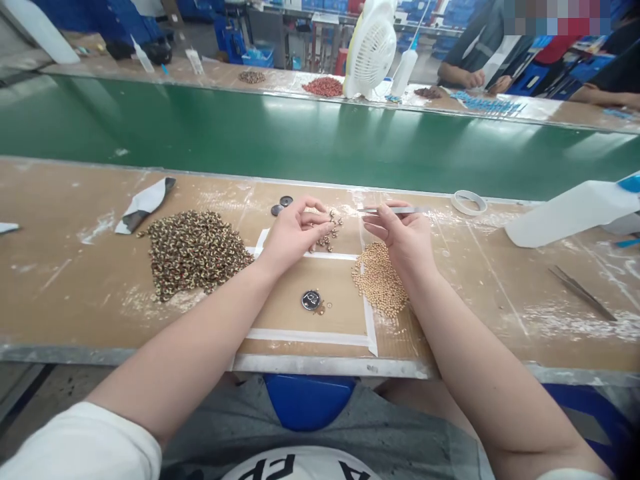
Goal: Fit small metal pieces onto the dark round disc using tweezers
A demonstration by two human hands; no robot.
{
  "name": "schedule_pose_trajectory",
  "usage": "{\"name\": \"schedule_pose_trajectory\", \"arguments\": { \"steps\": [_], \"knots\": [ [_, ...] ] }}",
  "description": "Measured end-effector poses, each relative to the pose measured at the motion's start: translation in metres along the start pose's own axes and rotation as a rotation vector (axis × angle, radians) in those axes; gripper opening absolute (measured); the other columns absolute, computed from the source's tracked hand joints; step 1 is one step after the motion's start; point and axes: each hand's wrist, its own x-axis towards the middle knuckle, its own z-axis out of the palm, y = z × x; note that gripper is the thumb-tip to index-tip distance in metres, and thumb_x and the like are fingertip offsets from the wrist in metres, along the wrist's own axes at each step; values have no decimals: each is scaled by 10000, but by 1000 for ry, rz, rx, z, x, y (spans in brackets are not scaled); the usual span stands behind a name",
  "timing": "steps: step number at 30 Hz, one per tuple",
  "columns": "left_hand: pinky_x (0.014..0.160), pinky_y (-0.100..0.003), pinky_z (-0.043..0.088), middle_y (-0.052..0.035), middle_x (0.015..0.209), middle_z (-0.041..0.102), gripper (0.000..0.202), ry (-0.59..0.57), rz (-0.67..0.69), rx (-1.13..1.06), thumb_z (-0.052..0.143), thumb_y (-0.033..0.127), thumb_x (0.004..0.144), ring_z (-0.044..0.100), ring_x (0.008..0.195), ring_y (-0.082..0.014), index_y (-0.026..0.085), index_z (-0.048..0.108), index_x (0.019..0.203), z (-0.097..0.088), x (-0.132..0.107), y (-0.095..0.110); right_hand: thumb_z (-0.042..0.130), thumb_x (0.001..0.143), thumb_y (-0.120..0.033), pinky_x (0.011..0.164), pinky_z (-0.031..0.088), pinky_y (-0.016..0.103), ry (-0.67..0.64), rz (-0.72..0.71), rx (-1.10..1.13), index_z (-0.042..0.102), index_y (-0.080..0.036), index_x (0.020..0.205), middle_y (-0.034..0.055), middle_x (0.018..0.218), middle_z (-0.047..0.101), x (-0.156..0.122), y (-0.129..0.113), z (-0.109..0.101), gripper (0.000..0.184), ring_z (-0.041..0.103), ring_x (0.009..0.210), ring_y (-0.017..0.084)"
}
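Observation:
My left hand (295, 233) is closed in a pinch, with a small shiny gold-and-dark piece (331, 216) at its fingertips. Several like pieces (325, 241) lie on the table just under those fingers. Metal tweezers (407, 210) are gripped in my right hand (404, 233), their tips pointing left toward my other hand. Close below the right hand spreads a pile of small tan beads (381, 280). Inside the white tape outline sits a round black disc with silver marks (311, 300), beside a small amber drop. Left of my forearm is a heap of gold-and-dark pieces (195, 250).
Two dark discs (286, 201) lie behind my left hand. To the right are a tape roll (469, 203), a white bottle (565, 212) on its side and spare tweezers (583, 293). Beyond the green belt (210, 127) stand a fan (371, 50) and a co-worker's hands (475, 79).

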Motion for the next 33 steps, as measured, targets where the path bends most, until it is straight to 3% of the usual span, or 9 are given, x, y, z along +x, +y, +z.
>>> {"name": "schedule_pose_trajectory", "arguments": {
  "steps": [3,6,10,15,22,27,33],
  "knots": [
    [424,-187,418,-47,932,744,351,85,6,154,767,283,831,542,505,-57,215,670,1162,-21,7,5,812,827,-520,885,673,400,-63,31,-10,629,-230,1003,94,1080,783,3,6,0,385,772,980,226],
    [431,-194,428,-58,933,737,250,152,8,285,727,308,852,522,498,-56,180,715,1065,-42,15,4,792,844,-526,841,674,404,-98,14,-90,645,-211,967,104,1027,777,5,10,0,368,762,979,233],
    [482,-234,462,-75,905,756,239,125,-22,440,728,354,846,541,527,-89,159,736,984,-55,18,1,749,893,-458,721,645,417,-193,-71,-331,683,-202,931,86,867,756,5,12,-2,267,740,807,227],
    [674,-296,505,-77,888,772,225,23,-51,657,758,385,824,643,718,-167,178,790,908,-49,11,5,702,940,-357,804,575,449,-292,-214,-695,721,-234,941,74,931,773,2,9,-6,124,713,858,248],
    [749,-351,479,-77,929,783,214,-117,-97,794,740,413,834,667,821,-231,217,820,859,-45,11,-3,675,941,-452,707,476,400,-391,-156,-961,770,-243,930,76,900,754,2,2,-5,230,667,811,256],
    [763,-353,461,-76,955,771,238,-18,-39,820,740,449,838,665,872,-251,239,826,913,-46,9,-3,626,965,-462,673,443,393,-322,-157,-834,767,-240,931,64,845,756,4,-3,-14,265,637,737,224],
    [684,-309,393,-43,855,659,282,110,36,845,697,472,867,563,761,-190,239,819,969,-35,5,8,627,954,-395,630,409,386,-489,-173,-839,725,-239,855,28,724,704,2,-11,-17,209,584,640,196]
  ]
}}
